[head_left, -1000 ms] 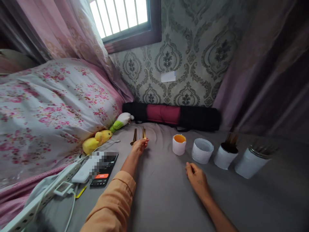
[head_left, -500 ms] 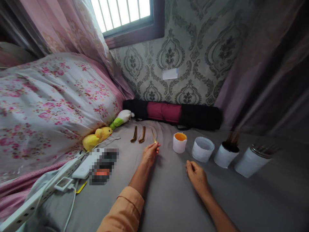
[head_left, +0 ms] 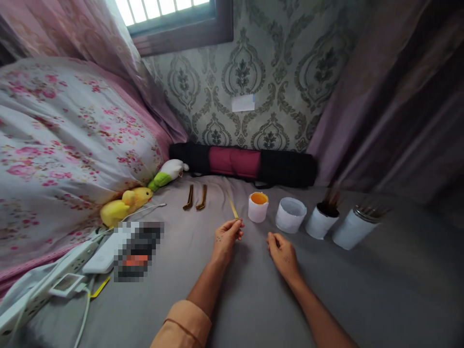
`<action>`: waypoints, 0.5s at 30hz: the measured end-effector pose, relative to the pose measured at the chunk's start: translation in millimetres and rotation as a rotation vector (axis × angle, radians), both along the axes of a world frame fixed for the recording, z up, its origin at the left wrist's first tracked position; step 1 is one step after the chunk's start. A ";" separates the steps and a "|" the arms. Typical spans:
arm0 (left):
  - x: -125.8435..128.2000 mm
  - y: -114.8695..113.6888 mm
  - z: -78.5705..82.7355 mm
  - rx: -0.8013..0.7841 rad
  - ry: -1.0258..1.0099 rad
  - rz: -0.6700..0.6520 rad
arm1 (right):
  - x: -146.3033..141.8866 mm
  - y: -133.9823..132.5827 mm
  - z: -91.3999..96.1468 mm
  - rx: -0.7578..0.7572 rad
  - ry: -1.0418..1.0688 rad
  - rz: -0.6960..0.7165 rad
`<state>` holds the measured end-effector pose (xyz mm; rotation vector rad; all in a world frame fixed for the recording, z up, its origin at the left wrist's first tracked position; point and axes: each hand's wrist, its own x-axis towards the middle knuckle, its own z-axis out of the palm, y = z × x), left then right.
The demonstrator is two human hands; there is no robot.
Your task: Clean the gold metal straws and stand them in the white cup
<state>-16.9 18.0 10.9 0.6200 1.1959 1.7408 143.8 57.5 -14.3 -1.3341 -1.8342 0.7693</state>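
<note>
My left hand (head_left: 227, 236) is closed, with a thin gold-coloured strip (head_left: 233, 208) pinched between thumb and fingers. The strip points up and away from me, over the grey sheet. To its left lie two small bundles of similar bent gold strips, a left bundle (head_left: 189, 198) and a right bundle (head_left: 202, 197). My right hand (head_left: 284, 256) has its fingers curled together, and I cannot see whether anything is in them. It is in front of a white-wrapped cup with an orange inside (head_left: 257, 212) and a wider white cup (head_left: 290, 222).
On the right stand two white-wrapped containers holding thin sticks, a nearer-centre one (head_left: 319, 227) and an outer one (head_left: 353, 234). A black and maroon roll bag (head_left: 235, 162) lies along the wall. Plush toys (head_left: 126, 205), a power strip (head_left: 47, 287) and cables lie left.
The view has shifted, so the scene sits further left. My left hand has moved right with the gold strip, closer to the cups and my right hand. My right hand keeps its curled shape.
</note>
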 end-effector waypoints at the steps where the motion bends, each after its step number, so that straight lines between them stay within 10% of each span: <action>1: 2.9 -2.0 0.0 0.001 0.030 0.000 | 0.1 -0.1 0.4 -0.008 0.008 0.001; 15: 15.6 -18.7 -1.9 0.042 0.728 0.071 | 2.8 -2.2 7.8 -0.161 0.215 0.098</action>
